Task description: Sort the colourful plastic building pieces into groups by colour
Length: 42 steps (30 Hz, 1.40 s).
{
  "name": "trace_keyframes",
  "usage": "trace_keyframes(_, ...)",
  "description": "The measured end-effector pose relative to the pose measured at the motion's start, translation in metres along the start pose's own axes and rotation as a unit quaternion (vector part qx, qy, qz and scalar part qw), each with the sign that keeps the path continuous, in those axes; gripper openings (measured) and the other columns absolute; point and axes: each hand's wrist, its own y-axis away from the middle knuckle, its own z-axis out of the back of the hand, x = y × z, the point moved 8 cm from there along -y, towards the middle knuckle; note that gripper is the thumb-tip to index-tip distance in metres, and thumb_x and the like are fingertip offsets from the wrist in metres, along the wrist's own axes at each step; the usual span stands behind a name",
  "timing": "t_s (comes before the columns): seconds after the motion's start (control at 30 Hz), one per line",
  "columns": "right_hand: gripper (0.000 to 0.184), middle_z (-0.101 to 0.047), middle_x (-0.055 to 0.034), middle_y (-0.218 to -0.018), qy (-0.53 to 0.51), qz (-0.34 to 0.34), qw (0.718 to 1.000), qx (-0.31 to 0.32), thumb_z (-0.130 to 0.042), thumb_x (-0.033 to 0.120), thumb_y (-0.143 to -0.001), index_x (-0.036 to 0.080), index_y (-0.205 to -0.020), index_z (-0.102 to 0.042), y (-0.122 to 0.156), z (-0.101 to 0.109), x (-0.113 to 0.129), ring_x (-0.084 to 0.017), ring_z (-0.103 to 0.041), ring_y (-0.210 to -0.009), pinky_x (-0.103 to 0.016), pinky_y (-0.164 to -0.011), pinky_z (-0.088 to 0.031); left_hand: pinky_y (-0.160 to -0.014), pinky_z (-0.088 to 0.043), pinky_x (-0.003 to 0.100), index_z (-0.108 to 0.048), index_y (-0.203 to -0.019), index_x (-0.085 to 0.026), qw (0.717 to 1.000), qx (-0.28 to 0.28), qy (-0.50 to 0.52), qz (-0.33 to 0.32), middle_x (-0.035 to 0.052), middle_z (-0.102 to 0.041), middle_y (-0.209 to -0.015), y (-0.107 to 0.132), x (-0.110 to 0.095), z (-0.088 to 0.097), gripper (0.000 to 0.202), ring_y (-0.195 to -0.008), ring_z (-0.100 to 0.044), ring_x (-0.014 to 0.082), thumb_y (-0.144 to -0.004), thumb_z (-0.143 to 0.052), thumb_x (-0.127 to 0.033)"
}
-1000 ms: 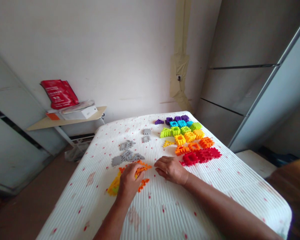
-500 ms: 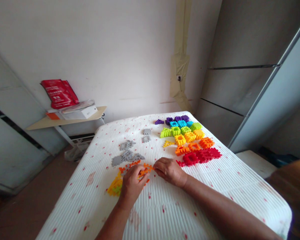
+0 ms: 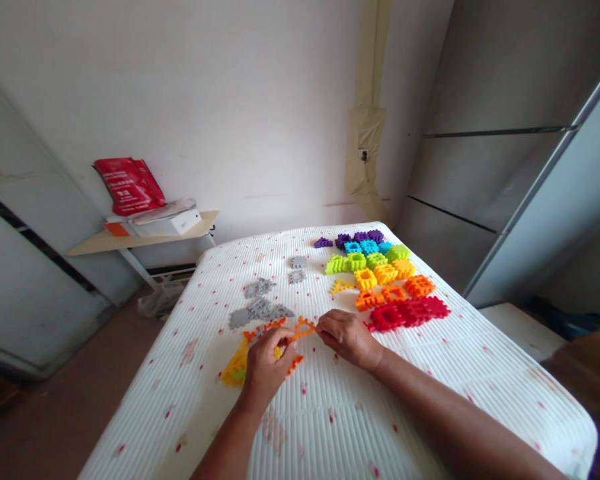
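Observation:
Between my hands is an orange toothed building piece [image 3: 305, 327] with an open middle. My left hand [image 3: 267, 360] pinches its left end with thumb and fingers. On its right end, the closed fingers of my right hand [image 3: 349, 339] grip it. Under and beside my left hand lies a loose pile of yellow pieces [image 3: 234, 368], with some orange and green ones, partly hidden by the hand. Just beyond it are several grey pieces [image 3: 260, 310]. Close past my right hand, a row of red blocks [image 3: 405, 315] begins.
Rows of orange [image 3: 419, 287], yellow [image 3: 384, 273], green [image 3: 356, 262], blue [image 3: 369, 247] and purple blocks [image 3: 361, 237] run back along the table's right side. Two grey pieces [image 3: 298, 269] lie mid-table. A side shelf [image 3: 93, 245] holds a red bag [image 3: 129, 187].
The orange piece has come out from behind my left fingers and now shows its open middle between both hands. The whole view has shifted slightly.

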Motion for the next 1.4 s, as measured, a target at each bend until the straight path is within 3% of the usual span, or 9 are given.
trace_keyframes(0.27,0.008,-0.063,-0.0067,-0.079,0.007,-0.006,1.0,0.004,-0.048,0.018,-0.088,0.018,-0.084,-0.056,0.0,0.002,0.001,-0.016,-0.058,-0.074,-0.026,-0.067,-0.044,-0.062,-0.051,0.021,-0.059,-0.071,-0.019,1.0,-0.009,0.01,-0.028,-0.0001,-0.066,-0.069,0.0,-0.006,0.003,0.008,-0.063,-0.062,0.0108,-0.077,-0.054,-0.018)
trace_keyframes(0.8,0.013,-0.062,-0.0056,-0.074,0.035,-0.024,0.999,-0.011,-0.047,0.015,-0.087,0.017,-0.079,-0.057,-0.004,0.01,-0.001,-0.017,-0.054,-0.072,-0.027,-0.066,-0.042,-0.064,-0.052,0.023,-0.062,-0.076,-0.02,1.0,0.02,0.004,-0.014,0.0007,-0.068,-0.071,0.001,-0.005,-0.005,0.008,-0.064,-0.064,0.0122,-0.075,-0.054,-0.018)
trace_keyframes(0.9,0.014,-0.064,-0.0055,-0.075,0.041,-0.04,0.997,-0.044,-0.048,0.016,-0.088,0.018,-0.081,-0.059,-0.005,0.03,-0.016,-0.017,-0.055,-0.072,-0.028,-0.067,-0.044,-0.066,-0.052,0.023,-0.063,-0.08,-0.02,1.0,0.0,-0.002,-0.004,0.0008,-0.069,-0.075,0.0,-0.001,0.001,0.011,-0.067,-0.065,0.0124,-0.076,-0.053,-0.018)
trace_keyframes(1.03,0.011,-0.065,-0.0046,-0.076,0.067,-0.114,0.986,-0.097,-0.052,0.021,-0.087,0.019,-0.081,-0.061,0.008,0.078,-0.059,-0.017,-0.057,-0.072,-0.03,-0.067,-0.046,-0.067,-0.052,0.023,-0.063,-0.077,-0.02,0.999,-0.03,-0.004,-0.014,0.001,-0.07,-0.076,-0.001,0.001,0.009,0.012,-0.069,-0.065,0.0129,-0.076,-0.051,-0.018)
trace_keyframes(1.17,0.009,-0.066,-0.0041,-0.078,0.11,-0.178,0.972,-0.105,-0.055,0.021,-0.084,0.021,-0.081,-0.063,0.027,0.112,-0.094,-0.017,-0.059,-0.073,-0.029,-0.066,-0.047,-0.067,-0.052,0.022,-0.063,-0.075,-0.02,0.999,-0.046,0.004,-0.017,0.0006,-0.069,-0.076,-0.001,0.002,0.012,0.011,-0.069,-0.064,0.0126,-0.077,-0.053,-0.02)
trace_keyframes(1.27,0.009,-0.066,-0.0038,-0.077,0.131,-0.196,0.968,-0.079,-0.056,0.018,-0.081,0.02,-0.077,-0.064,0.035,0.116,-0.103,-0.017,-0.06,-0.074,-0.028,-0.066,-0.046,-0.066,-0.051,0.022,-0.064,-0.076,-0.02,0.997,-0.071,0.004,0.016,0.0002,-0.069,-0.074,0.0,0.01,0.018,0.01,-0.068,-0.063,0.0127,-0.077,-0.055,-0.025)
trace_keyframes(1.4,0.01,-0.066,-0.0036,-0.074,0.155,-0.231,0.96,-0.016,-0.059,0.013,-0.077,0.018,-0.074,-0.066,0.036,0.105,-0.109,-0.016,-0.06,-0.071,-0.024,-0.064,-0.044,-0.068,-0.049,0.025,-0.066,-0.08,-0.02,0.985,-0.123,-0.032,0.116,-0.0002,-0.068,-0.072,0.002,0.04,0.039,0.016,-0.065,-0.061,0.0141,-0.076,-0.057,-0.033)
